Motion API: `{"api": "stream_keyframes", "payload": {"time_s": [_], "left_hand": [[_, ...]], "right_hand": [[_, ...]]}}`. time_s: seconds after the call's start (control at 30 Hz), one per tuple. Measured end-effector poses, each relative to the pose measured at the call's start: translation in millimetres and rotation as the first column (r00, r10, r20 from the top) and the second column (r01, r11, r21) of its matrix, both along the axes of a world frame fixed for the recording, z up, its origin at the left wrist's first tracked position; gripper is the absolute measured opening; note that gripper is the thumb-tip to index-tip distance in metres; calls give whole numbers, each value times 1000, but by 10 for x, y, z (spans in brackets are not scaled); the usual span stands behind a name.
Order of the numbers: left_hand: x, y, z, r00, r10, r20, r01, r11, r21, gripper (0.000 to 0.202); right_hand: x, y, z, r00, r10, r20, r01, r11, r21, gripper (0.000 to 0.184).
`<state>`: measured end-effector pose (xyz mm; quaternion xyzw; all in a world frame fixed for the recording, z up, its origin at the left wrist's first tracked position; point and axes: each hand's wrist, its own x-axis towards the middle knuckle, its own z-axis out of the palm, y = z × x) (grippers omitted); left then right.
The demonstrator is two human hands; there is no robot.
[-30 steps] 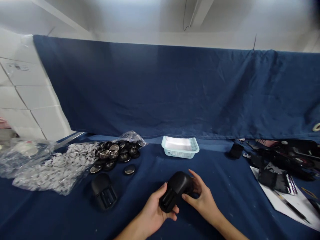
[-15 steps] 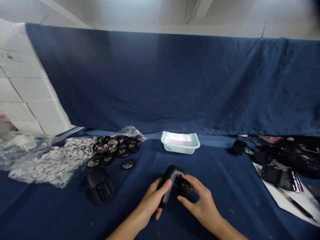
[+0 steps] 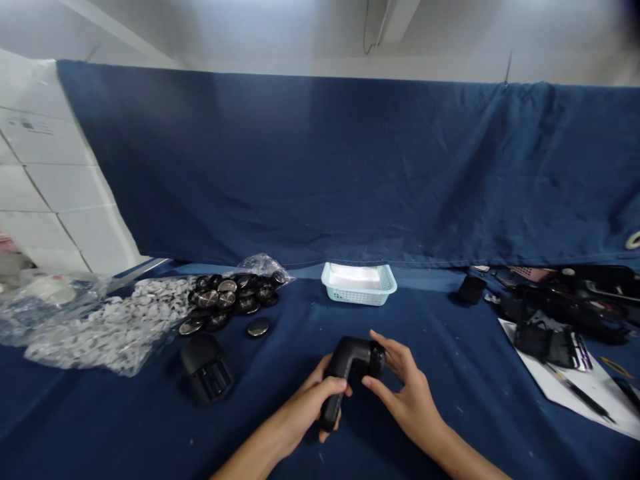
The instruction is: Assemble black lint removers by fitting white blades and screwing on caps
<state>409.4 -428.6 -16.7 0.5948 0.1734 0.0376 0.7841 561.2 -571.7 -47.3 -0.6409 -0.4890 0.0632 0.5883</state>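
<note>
My left hand [image 3: 320,400] is wrapped around the grip of a black angled handheld device [image 3: 345,363], its thumb lying along the side. The device's bent upper end points to the right and ends in a round black head [image 3: 377,360]. My right hand [image 3: 407,387] holds this head, with thumb below and fingers at the top and far side. Left of my hands lies a black rounded case [image 3: 206,367] with an open slot in it. A single round black disc [image 3: 258,327] with a shiny face lies beyond the case.
A pile of similar discs [image 3: 235,293] sits beside a clear bag of small white parts [image 3: 120,327] at the left. A light-blue basket [image 3: 359,297] holds white paper at the back. On the right are a paper sheet [image 3: 560,387], a pen [image 3: 583,393] and black items.
The round head has come up level with the device's bent end and is now in line with it. My right hand moved slightly right and up with it; the view shifted slightly.
</note>
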Motion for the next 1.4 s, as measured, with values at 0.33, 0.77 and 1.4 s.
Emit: {"api": "stream_keyframes", "payload": {"time_s": [0.33,0.77,1.4], "left_hand": [[-28,-139,-15,999,-37,-20,30,964,-263,36],[-28,-113,-121,959,-237,-156,165,914,-371,74],[-97,-75,110,976,-23,216,-50,944,328,68]], "right_hand": [[55,-49,38,981,-54,189,51,998,22,51],[188,-139,70,910,-5,414,3,1000,5,69],[42,-123,168,985,170,-41,-163,976,147,54]]}}
